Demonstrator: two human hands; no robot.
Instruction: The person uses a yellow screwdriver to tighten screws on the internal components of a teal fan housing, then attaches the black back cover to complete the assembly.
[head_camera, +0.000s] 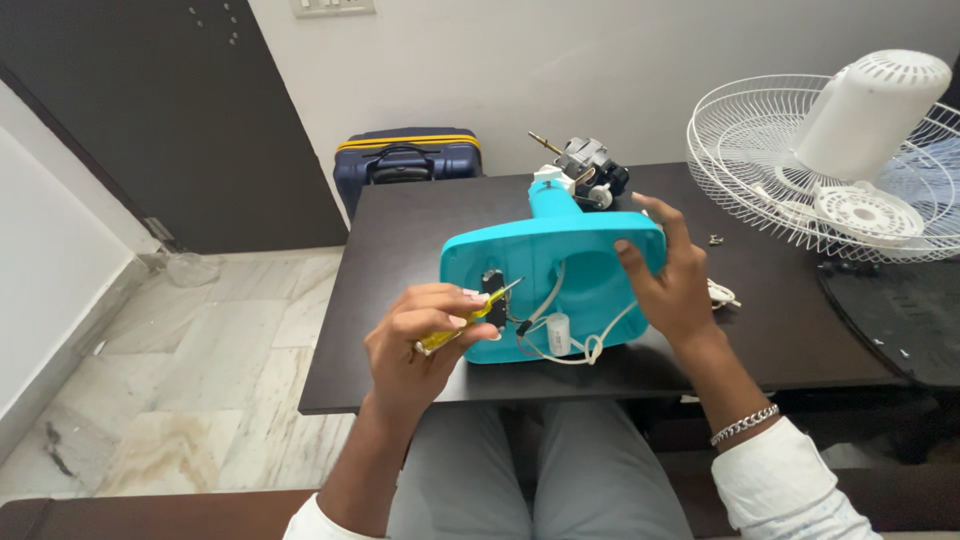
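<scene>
A turquoise fan base (560, 250) lies tipped on the dark table (420, 230), its open underside facing me with white wires and a small white capacitor (557, 333) hanging out. My right hand (672, 285) grips the base's right edge. My left hand (418, 340) holds a yellow-handled screwdriver (470, 318), its tip at the black switch block inside the base. The bare fan motor (585, 170) sticks out at the far end of the stem.
A white wire fan grille (800, 200) with a white motor cover (870, 110) rests on the table's right side. Small screws (715, 240) lie near it. A navy suitcase (405, 160) stands behind the table by a dark door. Marble floor lies to the left.
</scene>
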